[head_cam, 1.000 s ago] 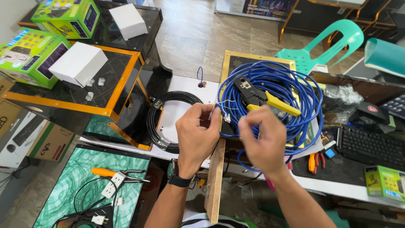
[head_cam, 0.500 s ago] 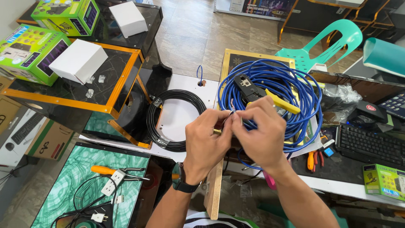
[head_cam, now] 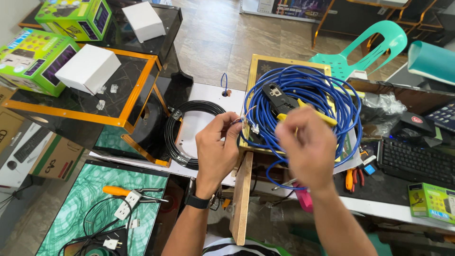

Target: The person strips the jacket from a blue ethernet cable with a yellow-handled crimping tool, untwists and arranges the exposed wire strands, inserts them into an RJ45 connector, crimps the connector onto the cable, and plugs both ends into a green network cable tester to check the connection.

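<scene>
Left grip: the left hand (head_cam: 217,149) pinches the loose end of the blue network cable (head_cam: 303,111) between thumb and fingertips, closed narrow on it.
Cable end: its fanned, stripped wires (head_cam: 251,122) stick out of the pinch toward 2 o'clock, long axis running from 8 to 2 o'clock; the single strands are too fine to tell apart.
Right grip: the right hand (head_cam: 308,149) is blurred, fingers curled; whether it holds anything cannot be told. It is just apart from the wire tips, at 4 o'clock of them.
Cable body: the rest lies coiled in a big ring on a gold-framed board (head_cam: 265,61) at 1 o'clock of the left hand; the right hand covers the coil's near arc, and one loop hangs off the bench (head_cam: 208,95) edge below it.
On the coil: a crimping tool (head_cam: 284,102) with yellow handles, head toward 10 o'clock, handles toward 4 o'clock and partly hidden by the right hand.
Left of the grip: a coil of black cable (head_cam: 182,135) at 9 o'clock, on the white bench top.
Wrist: a black watch (head_cam: 196,201) on the left arm.
Below: a wooden plank (head_cam: 241,194) runs from 12 to 6 o'clock under the bench edge.
Right side: a black keyboard (head_cam: 417,161) at 3 o'clock, cut off by the frame; orange-handled pliers (head_cam: 353,178) beside it.
Far left: white boxes (head_cam: 87,68) on a dark glass table (head_cam: 121,90).
</scene>
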